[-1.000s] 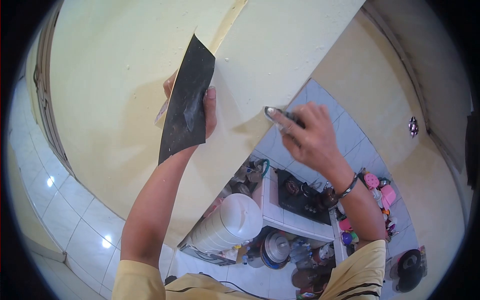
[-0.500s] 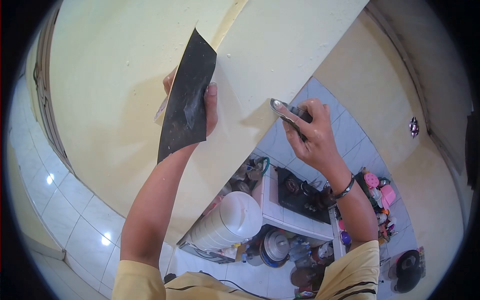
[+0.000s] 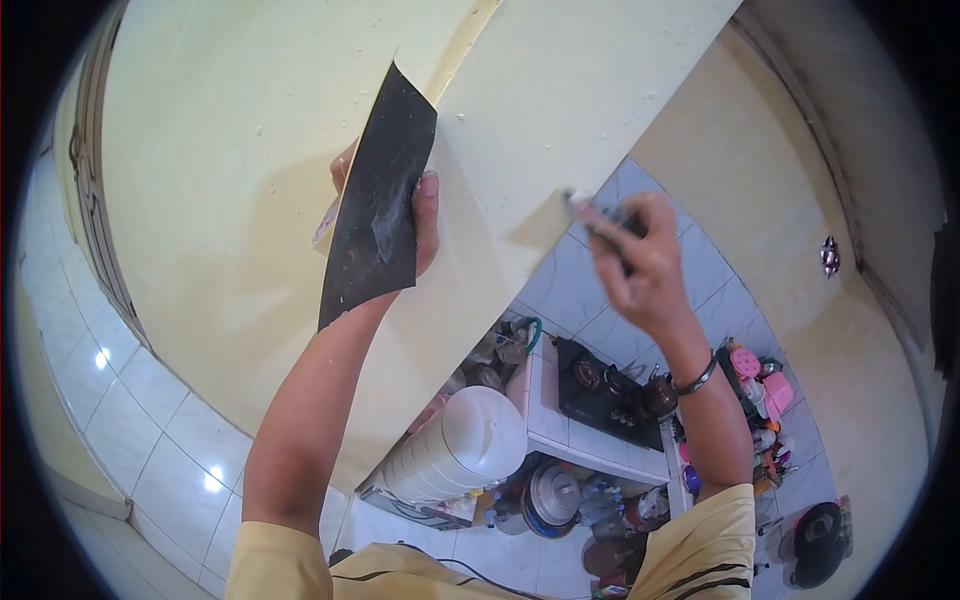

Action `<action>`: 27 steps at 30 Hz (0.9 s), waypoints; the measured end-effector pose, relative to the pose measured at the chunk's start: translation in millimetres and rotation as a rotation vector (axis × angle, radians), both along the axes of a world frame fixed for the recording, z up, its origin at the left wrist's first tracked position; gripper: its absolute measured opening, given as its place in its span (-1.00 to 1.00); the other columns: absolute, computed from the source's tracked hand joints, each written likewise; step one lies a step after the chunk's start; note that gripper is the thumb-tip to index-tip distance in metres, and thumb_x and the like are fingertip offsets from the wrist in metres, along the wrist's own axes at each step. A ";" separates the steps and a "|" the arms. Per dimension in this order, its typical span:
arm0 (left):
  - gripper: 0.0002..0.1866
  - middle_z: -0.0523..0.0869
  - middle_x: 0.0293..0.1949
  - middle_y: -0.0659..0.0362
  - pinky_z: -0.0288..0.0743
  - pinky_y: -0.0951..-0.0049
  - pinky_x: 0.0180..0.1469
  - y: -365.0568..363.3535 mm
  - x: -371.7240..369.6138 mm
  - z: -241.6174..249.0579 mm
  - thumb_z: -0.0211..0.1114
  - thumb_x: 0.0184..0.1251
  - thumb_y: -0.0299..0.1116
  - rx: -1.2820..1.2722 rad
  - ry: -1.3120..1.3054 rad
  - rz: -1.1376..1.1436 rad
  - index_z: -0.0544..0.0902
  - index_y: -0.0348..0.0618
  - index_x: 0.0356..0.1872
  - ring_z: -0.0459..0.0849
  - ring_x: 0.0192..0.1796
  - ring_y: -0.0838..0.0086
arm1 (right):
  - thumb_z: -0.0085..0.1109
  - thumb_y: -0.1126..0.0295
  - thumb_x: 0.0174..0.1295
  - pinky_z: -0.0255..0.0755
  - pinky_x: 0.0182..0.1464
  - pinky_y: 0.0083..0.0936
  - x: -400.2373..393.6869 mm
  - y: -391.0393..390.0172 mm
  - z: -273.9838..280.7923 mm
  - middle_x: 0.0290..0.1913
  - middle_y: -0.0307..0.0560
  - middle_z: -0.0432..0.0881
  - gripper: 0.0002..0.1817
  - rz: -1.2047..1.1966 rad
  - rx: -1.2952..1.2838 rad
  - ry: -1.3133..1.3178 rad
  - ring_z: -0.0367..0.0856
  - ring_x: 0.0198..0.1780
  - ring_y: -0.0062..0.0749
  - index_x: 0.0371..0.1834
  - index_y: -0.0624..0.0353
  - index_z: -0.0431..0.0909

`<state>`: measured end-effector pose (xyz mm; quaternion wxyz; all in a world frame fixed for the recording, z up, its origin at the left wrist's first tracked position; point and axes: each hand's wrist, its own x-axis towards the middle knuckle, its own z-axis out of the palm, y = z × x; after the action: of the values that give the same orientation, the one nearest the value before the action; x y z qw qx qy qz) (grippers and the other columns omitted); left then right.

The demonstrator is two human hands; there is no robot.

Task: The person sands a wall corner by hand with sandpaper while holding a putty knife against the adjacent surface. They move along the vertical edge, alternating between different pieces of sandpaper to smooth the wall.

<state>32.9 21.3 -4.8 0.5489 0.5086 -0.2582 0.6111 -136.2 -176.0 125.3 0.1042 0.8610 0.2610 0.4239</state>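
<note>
"Right hand [image 3: 648, 268] has shifted slightly up and rightward, right of centre frame, one finger [image 3: 613, 228] extended along a dark tool [image 3: 624, 215] it clasps."
"And the left hand [image 3: 427, 228]?"
"Arm [image 3: 318, 420] raised, gripping a black sheet [image 3: 378, 200] left of upper centre, thumb [image 3: 428, 192] at its edge; any print on the tool is blurred"
</note>
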 end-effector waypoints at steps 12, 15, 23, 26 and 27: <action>-0.67 0.57 0.12 0.01 0.28 0.08 0.30 0.4 -6.3 4.2 0.29 0.46 -0.30 -0.025 0.061 -0.020 0.57 -0.19 0.15 0.42 0.17 0.08 | 0.35 0.44 0.19 0.25 -0.08 -0.28 -5.0 6.3 2.0 -0.25 -0.06 0.37 -0.59 -0.035 -0.057 0.057 0.37 -0.15 -0.16 0.13 -0.11 0.81; -0.65 0.57 0.13 0.02 0.28 0.08 0.30 3.0 -0.1 1.8 0.30 0.46 -0.31 0.024 0.023 -0.010 0.56 -0.18 0.18 0.42 0.18 0.09 | 0.36 0.45 0.18 0.25 -0.07 -0.29 0.0 1.9 17.1 -0.25 -0.05 0.37 -0.58 -0.003 0.067 -0.032 0.37 -0.15 -0.16 0.12 -0.15 0.82; -0.63 0.56 0.12 0.03 0.31 0.08 0.28 0.1 -5.0 1.8 0.31 0.44 -0.34 -0.018 0.035 -0.032 0.55 -0.17 0.21 0.41 0.20 0.09 | 0.32 0.47 0.16 0.25 -0.11 -0.28 1.5 0.2 16.0 -0.30 -0.06 0.36 -0.53 -0.009 0.049 -0.059 0.34 -0.20 -0.14 0.16 -0.18 0.80; -0.63 0.55 0.13 0.02 0.32 0.08 0.28 1.9 -6.5 1.7 0.30 0.44 -0.36 -0.001 0.074 -0.043 0.55 -0.17 0.21 0.41 0.20 0.08 | 0.33 0.45 0.12 0.26 -0.11 -0.28 2.3 3.2 -16.3 -0.31 -0.08 0.34 -0.51 -0.012 -0.029 0.067 0.35 -0.22 -0.14 0.17 -0.18 0.79; -0.63 0.55 0.13 0.02 0.33 0.08 0.28 2.1 -5.9 1.7 0.30 0.44 -0.36 0.005 0.069 -0.035 0.55 -0.17 0.21 0.41 0.20 0.07 | 0.35 0.45 0.08 0.26 -0.12 -0.27 0.6 5.8 -25.6 -0.31 -0.09 0.34 -0.49 -0.003 -0.149 0.074 0.36 -0.24 -0.15 0.17 -0.19 0.79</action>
<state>27.0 23.4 -3.1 0.5666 0.5264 -0.2495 0.5827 -135.6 -170.2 99.7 0.1589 0.8663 0.2944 0.3709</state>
